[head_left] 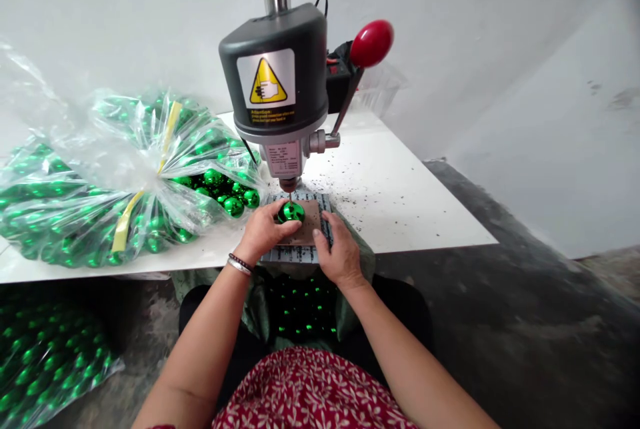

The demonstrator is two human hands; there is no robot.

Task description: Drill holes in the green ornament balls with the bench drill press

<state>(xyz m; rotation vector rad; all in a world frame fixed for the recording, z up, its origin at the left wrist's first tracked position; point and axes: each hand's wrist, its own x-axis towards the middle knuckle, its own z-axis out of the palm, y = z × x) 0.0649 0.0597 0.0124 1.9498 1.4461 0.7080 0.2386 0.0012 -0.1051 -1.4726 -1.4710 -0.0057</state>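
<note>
A shiny green ball (293, 211) sits on a brown board (311, 219) beneath the bit of a small drill press (274, 76). The thin bit (291, 198) comes down at the top of the ball; whether it has entered cannot be made out. My left hand (263, 232) is closed round the ball from the left, thumb in front. At the board's right side rests my right hand (343, 252), thumb and fingers apart, holding nothing. Under the board lies a grey, printed base (295, 254).
Clear bags of green balls lie on the white table (415, 216) at left and on the floor (50, 356). More balls (303, 306) fill a green cloth at my lap. A red-knobbed lever (373, 42) juts right from the press. Dark shavings dot the table.
</note>
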